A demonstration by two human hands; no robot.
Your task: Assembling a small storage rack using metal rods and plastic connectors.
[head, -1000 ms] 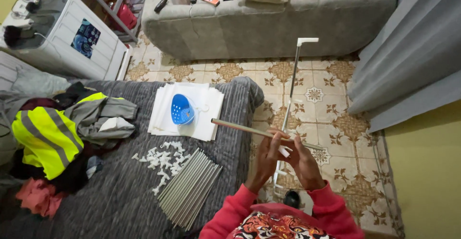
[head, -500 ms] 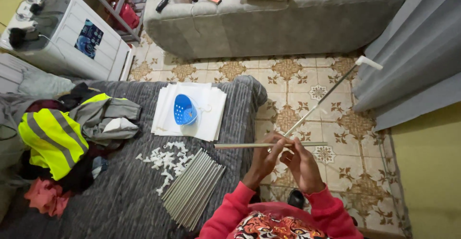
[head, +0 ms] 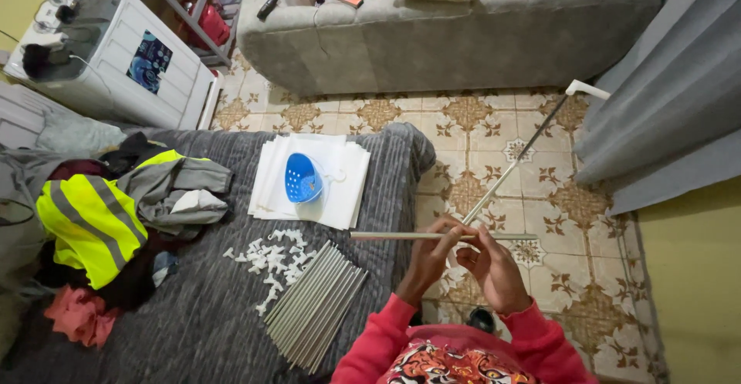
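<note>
Below, grey bedspread [head: 193,330] meets patterned floor tiles [head: 478,145]

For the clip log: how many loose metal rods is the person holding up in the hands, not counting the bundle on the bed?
2. One rod lies level across both hands, the left hand and right hand. A second, white-capped rod slants up from them toward the curtain. The hands hide where they meet.

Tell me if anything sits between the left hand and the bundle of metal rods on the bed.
Nothing visible does. The left hand holds a thin rod just past the bed's edge; the bundle of metal rods lies down-left on the grey bedcover, with bare cover between.
</note>
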